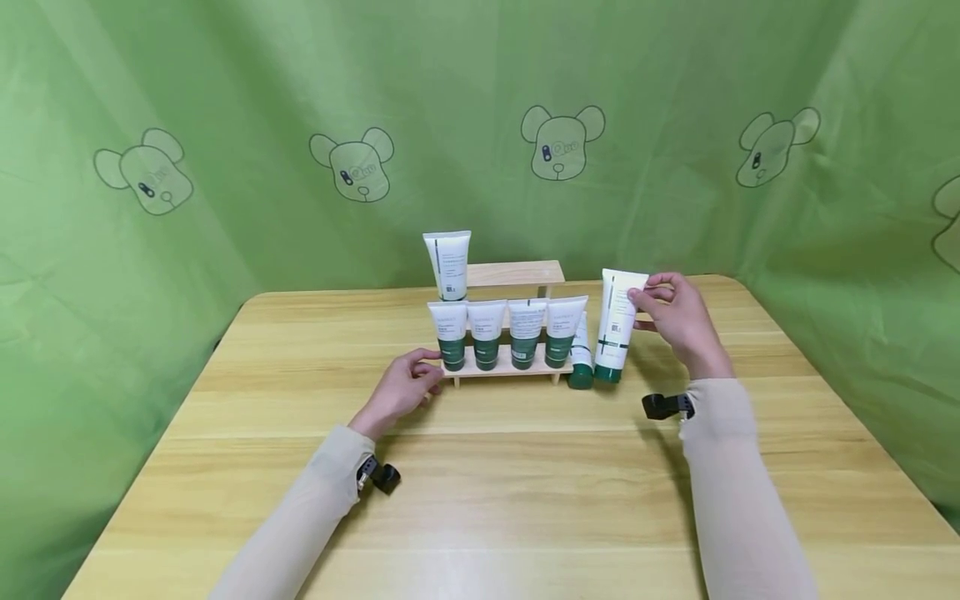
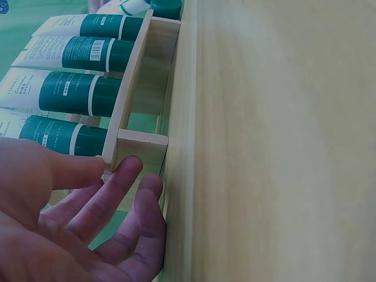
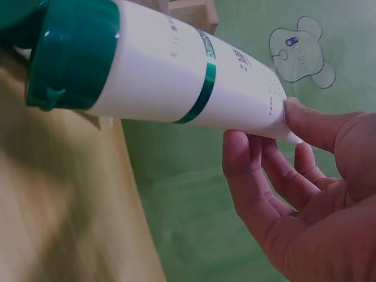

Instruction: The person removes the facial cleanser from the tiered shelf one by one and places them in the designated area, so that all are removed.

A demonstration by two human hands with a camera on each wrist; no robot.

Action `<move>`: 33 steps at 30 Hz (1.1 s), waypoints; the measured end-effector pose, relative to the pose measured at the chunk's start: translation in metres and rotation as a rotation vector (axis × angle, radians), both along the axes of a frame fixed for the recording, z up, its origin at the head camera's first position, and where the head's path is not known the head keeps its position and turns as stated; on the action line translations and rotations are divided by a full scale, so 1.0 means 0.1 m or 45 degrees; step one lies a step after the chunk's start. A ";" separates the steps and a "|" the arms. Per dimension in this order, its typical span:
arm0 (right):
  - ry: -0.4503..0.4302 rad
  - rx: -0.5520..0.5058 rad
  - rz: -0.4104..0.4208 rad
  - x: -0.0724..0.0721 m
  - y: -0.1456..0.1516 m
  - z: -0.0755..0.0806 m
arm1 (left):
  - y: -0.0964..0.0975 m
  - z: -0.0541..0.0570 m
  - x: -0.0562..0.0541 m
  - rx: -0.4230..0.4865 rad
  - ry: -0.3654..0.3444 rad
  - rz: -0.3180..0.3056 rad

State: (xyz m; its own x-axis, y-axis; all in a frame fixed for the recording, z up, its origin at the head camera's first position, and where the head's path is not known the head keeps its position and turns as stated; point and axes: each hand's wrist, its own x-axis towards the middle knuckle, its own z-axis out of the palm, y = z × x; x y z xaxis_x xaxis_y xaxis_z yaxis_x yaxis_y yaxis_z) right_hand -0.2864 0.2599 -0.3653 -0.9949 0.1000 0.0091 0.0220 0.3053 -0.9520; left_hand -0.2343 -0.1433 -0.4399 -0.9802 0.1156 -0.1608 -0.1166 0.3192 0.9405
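My right hand [image 1: 681,321] pinches a white squeeze tube [image 1: 618,325] near its flat top end, thumb on one side and fingers on the other. The tube is slightly tilted, its green cap [image 3: 73,56] downward. At the left end of a stepped wooden display stand [image 1: 510,362], my left hand [image 1: 401,385] grips the front step, thumb at its upper edge and fingertips below. On that step several small white-and-green tubes [image 2: 64,91] stand in a row, caps down. A larger white tube [image 1: 448,262] stands on the higher step at the left.
Another white tube [image 1: 580,367] with a green cap stands by the stand's right end, partly hidden behind the small tubes. The upper step [image 1: 517,272] shows bare wood on its right side. A green curtain [image 1: 465,183] with bear drawings hangs behind the wooden table [image 1: 495,483].
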 end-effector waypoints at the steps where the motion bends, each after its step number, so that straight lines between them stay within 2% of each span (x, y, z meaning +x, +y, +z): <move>1: -0.014 0.001 0.005 -0.01 0.01 -0.02 | 0.00 0.00 0.00 0.000 0.000 0.000; 11: -0.117 -0.025 0.012 -0.08 0.09 -0.21 | 0.00 0.00 -0.01 -0.005 0.005 -0.004; 23: -0.199 0.024 0.072 -0.11 0.12 -0.37 | 0.00 -0.01 0.00 -0.018 0.011 0.001; 33: -0.271 0.071 0.119 -0.16 0.15 -0.57 | 0.00 -0.01 0.01 -0.016 0.016 -0.004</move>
